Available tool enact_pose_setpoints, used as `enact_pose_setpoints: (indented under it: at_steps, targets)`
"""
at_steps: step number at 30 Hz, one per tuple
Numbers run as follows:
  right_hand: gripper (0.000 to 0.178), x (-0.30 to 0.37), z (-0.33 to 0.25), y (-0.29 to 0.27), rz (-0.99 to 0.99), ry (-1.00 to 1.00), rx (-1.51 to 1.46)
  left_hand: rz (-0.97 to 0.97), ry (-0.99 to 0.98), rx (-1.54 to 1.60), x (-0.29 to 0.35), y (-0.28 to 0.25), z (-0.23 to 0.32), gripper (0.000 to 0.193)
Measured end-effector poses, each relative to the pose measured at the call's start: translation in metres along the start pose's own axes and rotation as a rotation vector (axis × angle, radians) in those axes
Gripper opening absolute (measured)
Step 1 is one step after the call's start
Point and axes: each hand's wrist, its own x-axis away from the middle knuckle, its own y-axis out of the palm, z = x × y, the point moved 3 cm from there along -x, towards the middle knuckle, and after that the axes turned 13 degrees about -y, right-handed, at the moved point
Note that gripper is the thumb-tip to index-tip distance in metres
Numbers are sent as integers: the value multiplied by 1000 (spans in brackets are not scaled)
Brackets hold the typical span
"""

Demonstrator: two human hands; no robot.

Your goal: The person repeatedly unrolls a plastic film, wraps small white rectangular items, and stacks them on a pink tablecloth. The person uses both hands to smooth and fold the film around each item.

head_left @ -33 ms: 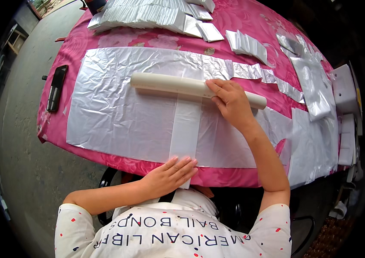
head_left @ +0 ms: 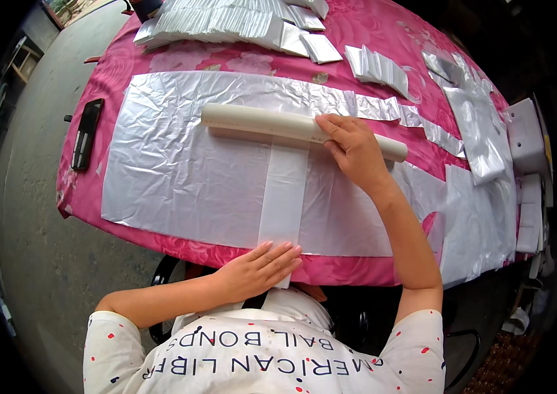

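Observation:
My right hand (head_left: 352, 154) grips a pale white plastic pipe (head_left: 258, 123) near its right part, fingers over the top and thumb on the near side. The pipe lies slantwise across a translucent whitish plastic sheet (head_left: 180, 177), which is spread wrinkled over the table. A narrow white strip (head_left: 283, 197) runs from beneath the pipe toward me; whether it lies on or under the sheet I cannot tell. My left hand (head_left: 265, 268) lies flat at the strip's near end by the table edge, its fingers stretched out and holding nothing.
Under everything is a pink flowered tablecloth (head_left: 350, 268). Stacks of folded silvery-white packets (head_left: 219, 26) stand at the far side, with a smaller stack (head_left: 377, 69) to their right. A black phone (head_left: 86, 134) lies left. More plastic bags (head_left: 475, 125) and white boxes (head_left: 526, 141) are right.
The pipe has shifted very slightly, its left part swinging a little away from me, with my right hand moving along. My left hand has stayed in place.

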Motion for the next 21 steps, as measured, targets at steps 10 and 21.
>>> enact_pose_setpoints:
  at_steps: [10, 21]
  targets:
    - [49, 39, -99, 15, -336, -147, -386, 153, -30, 306, 18, -11, -25, 38]
    - [37, 59, -117, 27, -83, -29, -156, 113, -168, 459, -18, -31, -64, 81]
